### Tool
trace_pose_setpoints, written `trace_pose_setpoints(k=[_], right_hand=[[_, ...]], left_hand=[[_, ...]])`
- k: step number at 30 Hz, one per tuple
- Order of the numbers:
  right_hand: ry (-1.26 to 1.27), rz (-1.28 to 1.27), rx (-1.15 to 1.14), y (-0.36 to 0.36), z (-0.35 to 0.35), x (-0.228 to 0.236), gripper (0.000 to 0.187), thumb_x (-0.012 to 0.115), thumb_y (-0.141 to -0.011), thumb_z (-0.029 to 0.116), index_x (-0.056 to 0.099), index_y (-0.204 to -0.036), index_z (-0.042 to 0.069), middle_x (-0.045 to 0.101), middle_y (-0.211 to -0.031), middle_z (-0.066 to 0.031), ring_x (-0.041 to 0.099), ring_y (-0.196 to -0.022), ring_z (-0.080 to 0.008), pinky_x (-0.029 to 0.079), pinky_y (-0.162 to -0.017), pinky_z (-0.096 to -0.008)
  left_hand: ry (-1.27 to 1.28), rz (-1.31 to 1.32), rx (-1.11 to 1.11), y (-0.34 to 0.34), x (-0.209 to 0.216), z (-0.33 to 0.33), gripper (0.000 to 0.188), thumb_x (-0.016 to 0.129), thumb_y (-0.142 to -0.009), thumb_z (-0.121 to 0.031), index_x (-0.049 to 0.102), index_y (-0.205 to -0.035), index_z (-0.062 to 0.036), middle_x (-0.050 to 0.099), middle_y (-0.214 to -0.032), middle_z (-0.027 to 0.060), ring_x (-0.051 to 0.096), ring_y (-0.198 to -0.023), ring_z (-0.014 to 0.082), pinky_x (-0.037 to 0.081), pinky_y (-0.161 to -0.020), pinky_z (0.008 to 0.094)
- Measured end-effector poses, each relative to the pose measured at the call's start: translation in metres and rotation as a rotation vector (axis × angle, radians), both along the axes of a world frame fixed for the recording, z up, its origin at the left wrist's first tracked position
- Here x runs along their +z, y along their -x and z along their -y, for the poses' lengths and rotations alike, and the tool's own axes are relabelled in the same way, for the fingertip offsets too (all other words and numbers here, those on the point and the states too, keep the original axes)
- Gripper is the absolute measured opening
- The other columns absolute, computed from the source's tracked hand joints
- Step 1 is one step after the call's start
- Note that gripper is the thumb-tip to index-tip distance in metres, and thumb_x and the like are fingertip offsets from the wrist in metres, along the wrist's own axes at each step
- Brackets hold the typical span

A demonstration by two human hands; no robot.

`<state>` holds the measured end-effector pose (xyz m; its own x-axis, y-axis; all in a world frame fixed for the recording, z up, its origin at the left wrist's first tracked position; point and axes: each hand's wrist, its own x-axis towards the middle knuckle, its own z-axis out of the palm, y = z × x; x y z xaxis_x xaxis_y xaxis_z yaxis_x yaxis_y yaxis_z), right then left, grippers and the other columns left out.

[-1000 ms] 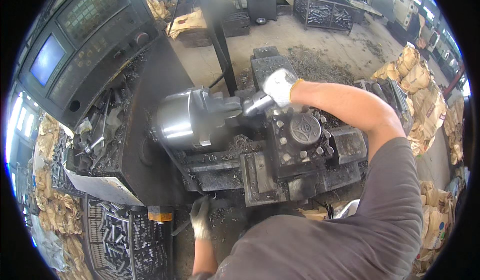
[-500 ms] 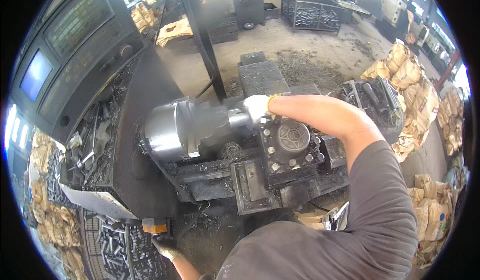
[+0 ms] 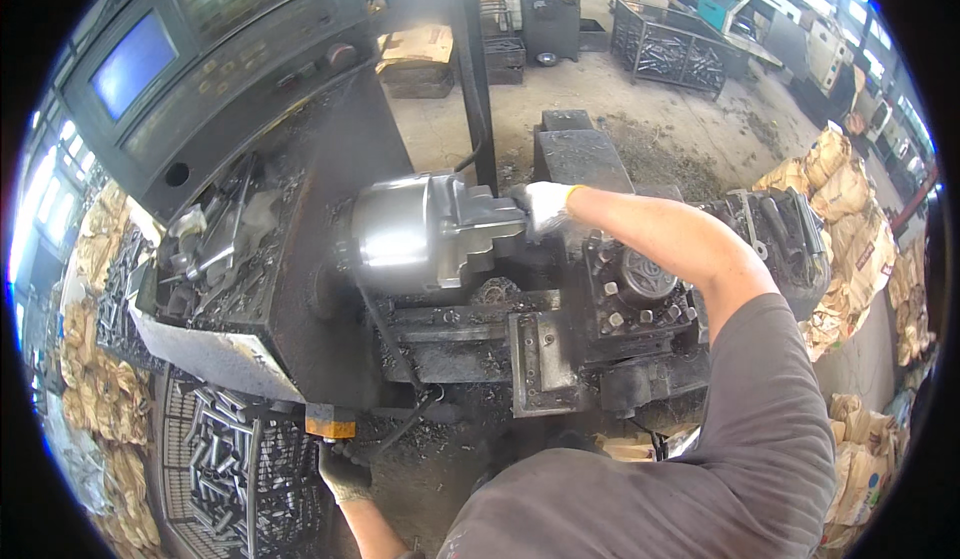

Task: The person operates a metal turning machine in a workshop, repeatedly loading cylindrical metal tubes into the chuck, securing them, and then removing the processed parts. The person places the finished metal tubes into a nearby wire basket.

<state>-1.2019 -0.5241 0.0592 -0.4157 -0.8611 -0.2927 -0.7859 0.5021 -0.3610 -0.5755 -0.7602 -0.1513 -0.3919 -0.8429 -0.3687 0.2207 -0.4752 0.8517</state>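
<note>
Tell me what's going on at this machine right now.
A person in a grey shirt stands over a lathe. Their gloved right hand reaches in to the front of the shiny chuck, fingers at its jaws; whatever it may hold there is hidden. The gloved left hand hangs low, next to a crate of metal rods and below a small orange block. The tool post sits just right of the chuck, under the forearm.
</note>
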Motion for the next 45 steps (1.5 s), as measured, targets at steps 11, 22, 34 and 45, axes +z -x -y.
trace_pose_setpoints(k=[11,22,34,45], right_hand=[[0.54,-0.056,-0.246,-0.093,-0.138,0.106,0.053,0.077,-0.089,0.025,0.07,-0.137,0.004,0.08,-0.111,-0.0191,0.079,-0.094,-0.0314,0.062,-0.088,-0.0414],[0.9,0.046,-0.748,-0.154,-0.347,0.079,0.042,0.071,-0.092,-0.004,0.071,-0.133,-0.002,0.079,-0.119,-0.0099,0.074,-0.102,-0.0127,0.058,-0.093,-0.0283],[0.892,-0.042,-1.493,-0.418,-0.444,0.024,0.038,0.076,-0.095,0.002,0.071,-0.133,-0.002,0.079,-0.112,-0.0081,0.073,-0.101,-0.0147,0.059,-0.094,-0.0317],[0.616,-0.488,-2.213,-0.81,-0.397,0.009,0.038,0.075,-0.091,0.021,0.075,-0.126,0.006,0.08,-0.111,-0.0153,0.079,-0.101,-0.0306,0.061,-0.09,-0.0402]], left_hand=[[0.831,0.841,0.495,0.065,0.11,-0.066,0.034,0.062,-0.105,-0.019,0.066,-0.132,0.0028,0.07,-0.121,0.0207,0.068,-0.111,0.0324,0.056,-0.101,0.0422],[1.791,1.131,0.033,0.403,0.365,0.042,0.077,0.059,-0.104,-0.027,0.025,-0.171,-0.0089,0.073,-0.118,0.0282,0.075,-0.099,0.0488,0.061,-0.089,0.0545],[1.874,-0.578,-0.488,0.396,0.316,-0.221,0.03,0.07,-0.098,-0.005,0.068,-0.127,0.0008,0.073,-0.104,0.0136,0.069,-0.093,0.0185,0.055,-0.083,0.0323],[1.272,-0.991,-2.435,0.139,0.114,-0.582,0.017,0.072,-0.1,-0.023,0.077,-0.102,-0.0066,0.077,-0.098,0.0179,0.077,-0.085,0.0347,0.059,-0.076,0.0413]])
